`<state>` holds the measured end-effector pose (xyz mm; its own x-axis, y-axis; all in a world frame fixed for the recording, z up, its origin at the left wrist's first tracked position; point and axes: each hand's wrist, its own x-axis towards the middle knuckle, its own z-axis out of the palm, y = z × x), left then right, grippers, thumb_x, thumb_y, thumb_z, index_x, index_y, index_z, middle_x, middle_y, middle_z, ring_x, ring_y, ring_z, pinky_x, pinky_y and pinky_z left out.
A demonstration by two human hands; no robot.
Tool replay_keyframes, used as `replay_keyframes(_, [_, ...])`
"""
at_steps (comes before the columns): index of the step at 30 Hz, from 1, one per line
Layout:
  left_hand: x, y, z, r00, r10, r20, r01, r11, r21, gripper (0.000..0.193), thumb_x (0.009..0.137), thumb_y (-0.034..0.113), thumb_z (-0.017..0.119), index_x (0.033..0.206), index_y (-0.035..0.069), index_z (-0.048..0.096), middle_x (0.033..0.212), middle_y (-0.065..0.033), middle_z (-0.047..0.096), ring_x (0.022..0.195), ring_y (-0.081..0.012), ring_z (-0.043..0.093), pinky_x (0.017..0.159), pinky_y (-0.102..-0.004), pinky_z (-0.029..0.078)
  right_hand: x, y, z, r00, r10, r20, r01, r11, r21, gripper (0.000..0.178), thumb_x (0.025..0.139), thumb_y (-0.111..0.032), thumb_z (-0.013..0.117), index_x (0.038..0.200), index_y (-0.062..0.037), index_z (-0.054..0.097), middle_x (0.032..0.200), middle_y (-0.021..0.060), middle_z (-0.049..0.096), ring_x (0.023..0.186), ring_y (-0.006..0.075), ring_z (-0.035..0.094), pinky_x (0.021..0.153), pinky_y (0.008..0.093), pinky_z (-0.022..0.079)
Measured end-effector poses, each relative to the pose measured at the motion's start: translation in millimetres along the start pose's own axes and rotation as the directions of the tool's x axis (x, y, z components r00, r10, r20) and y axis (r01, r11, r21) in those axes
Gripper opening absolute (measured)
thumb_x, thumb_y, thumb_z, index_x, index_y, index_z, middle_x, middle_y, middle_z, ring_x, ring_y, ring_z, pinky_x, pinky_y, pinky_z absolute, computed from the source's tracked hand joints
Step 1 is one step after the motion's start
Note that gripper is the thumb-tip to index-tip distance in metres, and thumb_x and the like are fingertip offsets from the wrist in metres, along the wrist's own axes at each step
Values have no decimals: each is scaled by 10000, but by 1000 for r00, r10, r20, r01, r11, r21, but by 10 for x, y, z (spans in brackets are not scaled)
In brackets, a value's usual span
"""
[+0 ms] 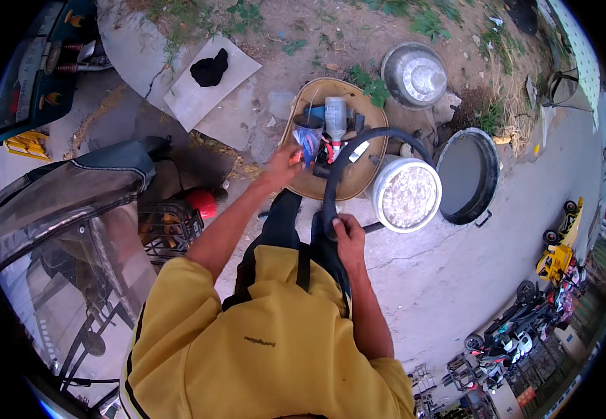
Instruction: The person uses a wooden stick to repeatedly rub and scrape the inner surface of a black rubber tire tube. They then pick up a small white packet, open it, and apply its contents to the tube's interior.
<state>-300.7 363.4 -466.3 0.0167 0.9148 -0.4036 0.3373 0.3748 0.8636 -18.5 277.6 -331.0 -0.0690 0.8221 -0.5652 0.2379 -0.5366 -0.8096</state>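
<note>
Tube [345, 150] arches rightward over the basin [306, 183], gripped in the right hand [349, 242]; the half-curled left hand [282, 167] is at a blue packet [309, 145], hold unclear. Likely fetching; next needs the tube steady.

weeds [429, 26], vehicles [72, 195] and a tool basin [311, 185] suggest an outdoor repair yard [449, 279].

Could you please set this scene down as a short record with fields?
Left hand: at the tan basin's rim, beside a blue-and-white packet; grip unclear
Right hand: closed around a black tube
In basin: clear bottle, other small items
Right of basin: silver vessel, dark-walled pan
Beyond, left: black cloth on a pale board
</note>
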Motion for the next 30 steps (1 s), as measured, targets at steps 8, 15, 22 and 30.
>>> replay_keyframes(8, [1023,772,-103,982,-120,144,-14,722,692,858,791,368,894,1491,80,492,1543,-184,502,1457,-382,473,1192,-533,387,-330,-8,-224,975,188,-121,-173,977,126,198,1049,-128,666,1174,21,703,996,41,712,925,108,628,844,280,526])
replay_keyframes(15, [717,722,192,992,13,129,-99,719,688,862,733,441,925,1386,61,508,1512,-276,472,1385,-465,487,1101,-571,417,-246,-209,-145,970,187,-155,-153,966,209,150,1052,-103,661,1148,7,696,998,33,704,903,105,625,828,274,524])
replay_keyframes(22, [-85,709,141,971,218,100,-229,717,659,846,710,298,919,1426,128,500,1463,-226,460,1328,-454,495,1072,-566,441,-125,-220,-215,969,158,-192,-116,970,215,127,1061,-81,641,1144,0,693,973,13,686,869,88,613,791,249,511])
replay_keyframes(30, [-306,796,-128,999,41,35,-53,711,701,934,733,299,912,1538,218,445,1479,-221,429,1366,-472,475,1095,-578,469,-39,-203,-332,961,185,-206,-137,964,229,133,1062,-88,641,1146,4,686,967,19,678,846,86,615,747,248,524])
